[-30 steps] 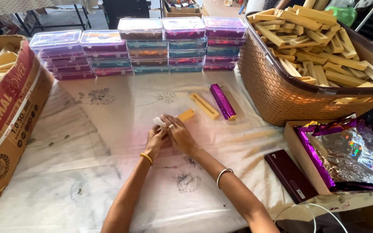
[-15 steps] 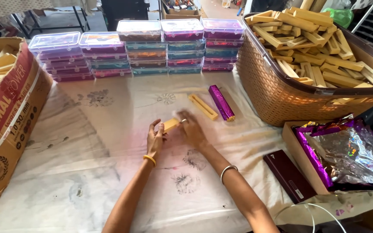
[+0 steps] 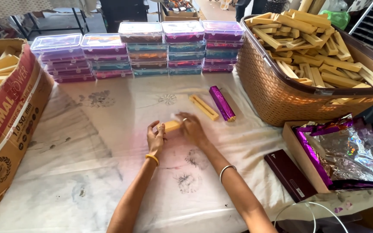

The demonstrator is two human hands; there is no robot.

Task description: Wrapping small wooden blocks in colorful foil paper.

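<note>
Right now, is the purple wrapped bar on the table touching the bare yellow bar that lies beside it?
Apart. The head view shows a strip of white cloth between the purple wrapped bar and the bare yellow bar along their lengths.

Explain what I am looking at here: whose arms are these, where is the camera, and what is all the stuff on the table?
There is no machine here. The camera sits on a person's head and looks down, so the two bare arms reaching in from the bottom are that person's own. The left hand and the right hand together hold a small yellow bar just above the table's white cloth. Beyond the hands lie a bare yellow stick and one wrapped in purple foil. At the back stand stacks of clear-lidded plastic boxes. On the right is a woven basket heaped with yellow sticks, and below it an open box of purple foil sheets beside a dark flat case. A cardboard carton holding more sticks stands on the left.
</note>
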